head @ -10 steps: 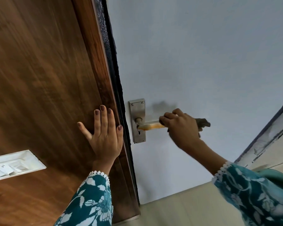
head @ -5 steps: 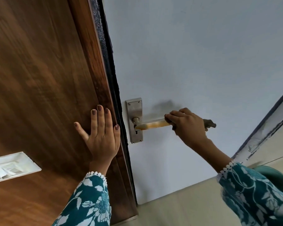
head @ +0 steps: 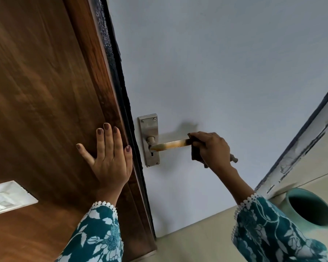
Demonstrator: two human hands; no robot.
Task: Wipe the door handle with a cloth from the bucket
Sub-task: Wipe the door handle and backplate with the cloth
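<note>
A metal lever door handle (head: 171,144) with a rusty orange stain juts right from its steel backplate (head: 150,129) on the pale door. My right hand (head: 213,150) is shut on a dark cloth (head: 195,155) wrapped around the handle's outer end; a bit of cloth pokes out behind the hand. My left hand (head: 108,157) lies flat with fingers spread on the brown wooden panel (head: 36,91), just left of the door's dark edge. The teal bucket (head: 309,207) stands on the floor at the lower right, its inside dark.
A white switch plate (head: 6,197) is set in the wooden panel at the lower left. A worn grey door frame (head: 301,148) runs diagonally at the right. Beige floor (head: 193,241) shows below the door.
My right hand with the cloth has slid outward along the handle, away from the backplate, baring more of the stained lever. The left hand stays flat on the wood.
</note>
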